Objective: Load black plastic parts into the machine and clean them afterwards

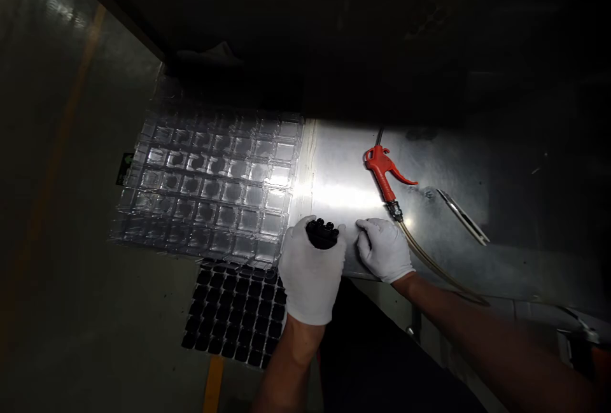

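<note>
One black part (323, 238) is clamped by the fingers of the left hand (312, 276) near the bench (334, 152), probably keeping its knobs (329, 226) exposed; the right hand (386, 249) curls nearby, whether gripping anything I cannot tell.

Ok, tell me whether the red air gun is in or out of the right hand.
Out: the red air gun lies on the metal table, its handle beyond the right hand.

A red air blow gun (383, 174) lies on a metal worktop (449, 165), its hose (429, 260) trailing near and right, slim tweezers (463, 217) angled to its right; at left, a yellow line (79, 88) marks the floor (95, 311).
</note>
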Action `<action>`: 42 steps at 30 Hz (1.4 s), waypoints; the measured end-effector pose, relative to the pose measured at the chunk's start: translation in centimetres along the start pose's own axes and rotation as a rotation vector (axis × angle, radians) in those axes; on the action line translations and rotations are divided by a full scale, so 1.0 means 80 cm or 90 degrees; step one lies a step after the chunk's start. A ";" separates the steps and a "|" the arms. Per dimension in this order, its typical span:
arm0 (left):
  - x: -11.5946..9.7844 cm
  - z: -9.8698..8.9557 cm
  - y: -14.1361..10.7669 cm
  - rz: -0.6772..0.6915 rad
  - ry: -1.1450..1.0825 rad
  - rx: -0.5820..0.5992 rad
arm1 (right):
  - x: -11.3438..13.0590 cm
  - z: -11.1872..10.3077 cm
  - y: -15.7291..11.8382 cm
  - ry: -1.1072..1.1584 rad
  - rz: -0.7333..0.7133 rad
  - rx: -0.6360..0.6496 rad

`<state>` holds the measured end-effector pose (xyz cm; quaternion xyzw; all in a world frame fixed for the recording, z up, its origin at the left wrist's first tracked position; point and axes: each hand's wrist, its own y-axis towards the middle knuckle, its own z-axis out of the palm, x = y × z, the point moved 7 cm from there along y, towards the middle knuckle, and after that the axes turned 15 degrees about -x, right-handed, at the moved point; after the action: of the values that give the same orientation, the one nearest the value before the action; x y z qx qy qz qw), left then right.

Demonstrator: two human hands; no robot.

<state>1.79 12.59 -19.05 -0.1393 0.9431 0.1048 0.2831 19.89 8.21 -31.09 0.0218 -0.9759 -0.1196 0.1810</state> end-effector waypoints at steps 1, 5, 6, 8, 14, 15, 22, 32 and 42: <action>-0.001 -0.001 0.000 -0.008 0.022 0.020 | 0.000 0.000 0.000 0.001 0.001 0.000; 0.004 -0.008 -0.003 -0.059 0.053 0.067 | 0.000 0.000 0.001 -0.005 0.005 0.009; 0.007 -0.008 -0.004 -0.075 0.050 0.077 | 0.000 0.001 0.001 -0.007 0.007 0.012; 0.012 -0.010 -0.007 -0.097 0.039 0.089 | 0.000 0.001 0.001 -0.011 0.011 0.015; 0.026 -0.019 -0.008 -0.149 0.075 0.106 | 0.000 0.000 0.001 -0.015 0.018 0.016; 0.028 -0.021 -0.007 -0.164 0.088 0.121 | 0.000 -0.001 0.001 -0.015 0.020 0.015; 0.016 -0.041 0.005 -0.178 0.215 0.157 | -0.002 0.001 -0.001 -0.008 0.035 0.019; 0.026 -0.041 0.059 -0.089 0.122 0.086 | 0.004 -0.001 0.002 0.027 0.026 0.018; 0.036 0.058 0.264 0.045 0.305 0.049 | 0.006 0.008 -0.001 0.079 0.026 0.009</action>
<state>-4.98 33.10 -21.93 -0.1160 0.9910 0.0424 0.0523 19.23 8.25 -31.53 0.0109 -0.9639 -0.1072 0.2435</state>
